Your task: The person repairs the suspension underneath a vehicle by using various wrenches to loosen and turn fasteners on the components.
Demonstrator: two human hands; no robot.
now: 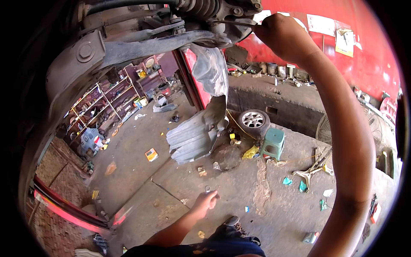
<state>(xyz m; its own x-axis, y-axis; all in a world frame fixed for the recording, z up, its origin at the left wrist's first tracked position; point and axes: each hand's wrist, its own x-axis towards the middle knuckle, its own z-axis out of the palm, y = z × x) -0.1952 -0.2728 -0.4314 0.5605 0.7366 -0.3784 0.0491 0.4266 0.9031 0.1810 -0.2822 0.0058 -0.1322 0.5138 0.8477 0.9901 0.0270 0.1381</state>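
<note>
My right hand (284,36) is raised to the vehicle's underside, its fingers closed around a slim metal bar-like tool (235,22). The tool reaches left to the joint area beside a ribbed rubber boot (199,6). Below that joint runs a dark suspension arm (158,49), with a large bolt (85,52) at its left end. Low in the middle, my left hand (205,202) is held over the floor with its fingers curled. A small ring (207,188) shows just above its fingertips; whatever else it holds is hidden.
A crumpled grey sheet (192,137) hangs beneath the vehicle. Beyond it are a wheel (253,120), a green stool (273,142) and a fan (323,128). Shelves (105,100) with parts stand at left. A small orange box (151,154) and litter lie on the concrete floor.
</note>
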